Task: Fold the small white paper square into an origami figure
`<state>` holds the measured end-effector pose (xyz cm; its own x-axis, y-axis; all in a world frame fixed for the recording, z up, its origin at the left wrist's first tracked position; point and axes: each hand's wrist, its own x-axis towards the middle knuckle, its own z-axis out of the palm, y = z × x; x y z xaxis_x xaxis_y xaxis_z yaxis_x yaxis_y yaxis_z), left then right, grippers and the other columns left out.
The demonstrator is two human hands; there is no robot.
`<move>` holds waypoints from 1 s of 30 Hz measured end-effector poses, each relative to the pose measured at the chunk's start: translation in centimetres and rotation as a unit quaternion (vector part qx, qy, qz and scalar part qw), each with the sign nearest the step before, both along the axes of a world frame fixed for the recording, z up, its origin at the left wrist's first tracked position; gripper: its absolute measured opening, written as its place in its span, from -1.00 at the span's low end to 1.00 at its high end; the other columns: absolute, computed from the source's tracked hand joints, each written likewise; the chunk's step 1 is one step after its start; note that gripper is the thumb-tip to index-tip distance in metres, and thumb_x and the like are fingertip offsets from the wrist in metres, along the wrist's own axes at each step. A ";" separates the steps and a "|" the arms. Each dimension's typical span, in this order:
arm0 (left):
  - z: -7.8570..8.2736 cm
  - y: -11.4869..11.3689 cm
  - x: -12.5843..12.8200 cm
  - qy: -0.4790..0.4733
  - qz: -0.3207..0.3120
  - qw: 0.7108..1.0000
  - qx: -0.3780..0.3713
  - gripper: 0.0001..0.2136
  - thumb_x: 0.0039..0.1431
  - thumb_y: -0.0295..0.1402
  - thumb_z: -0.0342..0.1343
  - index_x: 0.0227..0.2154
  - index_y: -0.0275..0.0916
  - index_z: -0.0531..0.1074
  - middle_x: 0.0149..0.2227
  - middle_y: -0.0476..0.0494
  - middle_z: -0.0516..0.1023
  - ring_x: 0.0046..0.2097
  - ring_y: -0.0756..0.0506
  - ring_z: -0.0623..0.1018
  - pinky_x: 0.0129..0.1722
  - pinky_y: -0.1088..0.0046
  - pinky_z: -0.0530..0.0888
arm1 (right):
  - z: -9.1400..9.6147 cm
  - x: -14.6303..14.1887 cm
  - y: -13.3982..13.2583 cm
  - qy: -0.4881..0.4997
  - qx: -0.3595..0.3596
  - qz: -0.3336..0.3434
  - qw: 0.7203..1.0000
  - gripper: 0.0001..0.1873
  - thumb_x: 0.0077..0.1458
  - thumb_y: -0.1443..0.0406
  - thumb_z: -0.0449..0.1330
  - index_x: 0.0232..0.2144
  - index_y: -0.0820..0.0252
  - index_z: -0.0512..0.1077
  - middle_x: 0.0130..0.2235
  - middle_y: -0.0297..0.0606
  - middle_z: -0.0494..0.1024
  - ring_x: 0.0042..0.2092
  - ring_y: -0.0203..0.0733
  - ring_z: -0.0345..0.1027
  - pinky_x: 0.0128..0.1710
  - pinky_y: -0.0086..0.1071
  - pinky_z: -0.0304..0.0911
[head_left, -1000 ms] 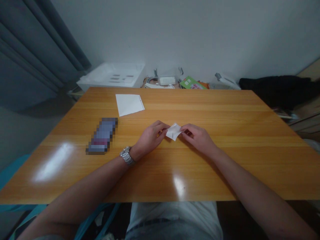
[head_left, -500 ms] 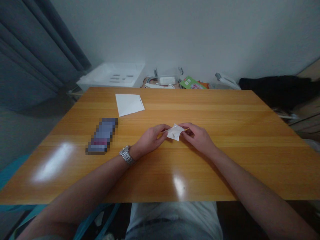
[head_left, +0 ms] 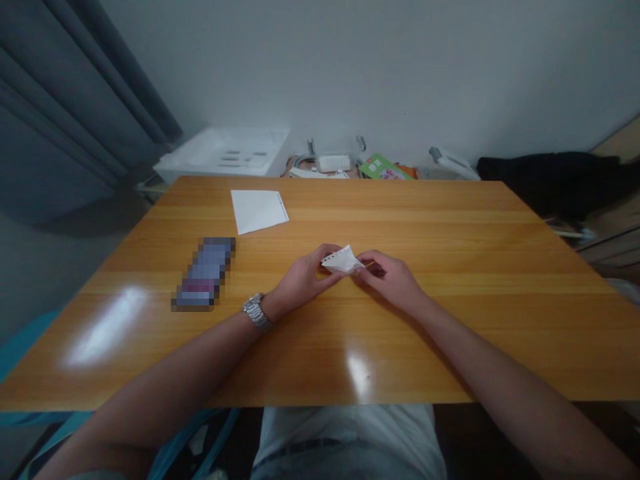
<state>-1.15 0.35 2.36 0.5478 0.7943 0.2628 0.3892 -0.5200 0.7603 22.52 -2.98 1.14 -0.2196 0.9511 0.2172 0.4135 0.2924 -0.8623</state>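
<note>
Turned since half a second ago, the folded paper (head_left: 344, 260) now shows a row of punched holes along its left edge, and the left hand (head_left: 307, 273) has spread its thumb further along the near side. Nearest of all, pale trousers (head_left: 345, 433) show below the front edge of the desk (head_left: 310, 367), with blue straps (head_left: 220, 433) to their left. Both forearms reach in over the wood, a metal watch (head_left: 257, 313) on the left wrist. Out in front of the body, the small white paper sits between the two hands: the left grips it with thumb in front and fingers behind, while the right hand (head_left: 390, 275) pinches its right corner. Whether the paper touches the wood I cannot tell. Well to the left lies a dark oblong thing (head_left: 204, 273), blurred into blocks. Farther off, near the back left corner, a white sheet (head_left: 260, 211) lies flat, punched holes down its right edge. Beyond the far edge are a white tray (head_left: 225, 150), a green book (head_left: 383, 167) and, at right, a black cloth (head_left: 545, 175), with the grey wall (head_left: 350, 67) behind.
</note>
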 end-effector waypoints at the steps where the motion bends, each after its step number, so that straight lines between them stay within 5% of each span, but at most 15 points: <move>1: -0.1 0.1 0.0 -0.007 0.006 1.000 -0.009 -0.58 0.27 -0.22 0.21 0.13 -0.19 0.34 0.01 -0.15 0.59 -0.04 -0.09 0.62 -0.04 0.42 0.54 | -0.1 0.0 0.0 0.008 -0.010 0.002 1.000 -0.78 0.24 0.16 0.24 -0.10 0.09 0.51 -0.20 -0.25 0.66 -0.28 -0.15 0.55 -0.25 -0.30 0.42; 10: -0.8 0.3 0.2 -0.048 0.047 0.996 -0.062 -0.67 0.24 -0.19 0.21 0.00 -0.22 0.43 -0.14 -0.11 0.62 -0.20 -0.06 0.62 -0.25 0.49 0.55 | -0.6 -0.2 -0.1 0.058 -0.056 0.018 0.997 -0.75 0.21 0.13 0.26 -0.11 0.10 0.49 -0.26 -0.26 0.65 -0.30 -0.15 0.56 -0.24 -0.27 0.45; 18: -0.5 0.0 0.2 -0.037 0.012 0.997 -0.073 -0.73 0.25 -0.20 0.20 -0.06 -0.21 0.48 -0.19 -0.05 0.61 -0.25 -0.02 0.59 -0.31 0.54 0.48 | -0.2 -0.6 -0.2 0.096 -0.062 0.030 0.993 -0.71 0.20 0.09 0.28 -0.10 0.10 0.50 -0.12 -0.20 0.65 -0.15 -0.12 0.55 -0.14 -0.27 0.43; 30: 0.1 -0.6 0.3 -0.001 -0.019 0.995 -0.093 -0.70 0.24 -0.21 0.20 -0.02 -0.19 0.48 -0.25 -0.05 0.60 -0.33 -0.01 0.54 -0.38 0.53 0.45 | 0.1 -0.7 -0.2 0.079 -0.034 -0.025 0.996 -0.77 0.21 0.10 0.26 -0.28 0.12 0.46 -0.34 -0.32 0.53 -0.31 -0.20 0.40 -0.29 -0.35 0.31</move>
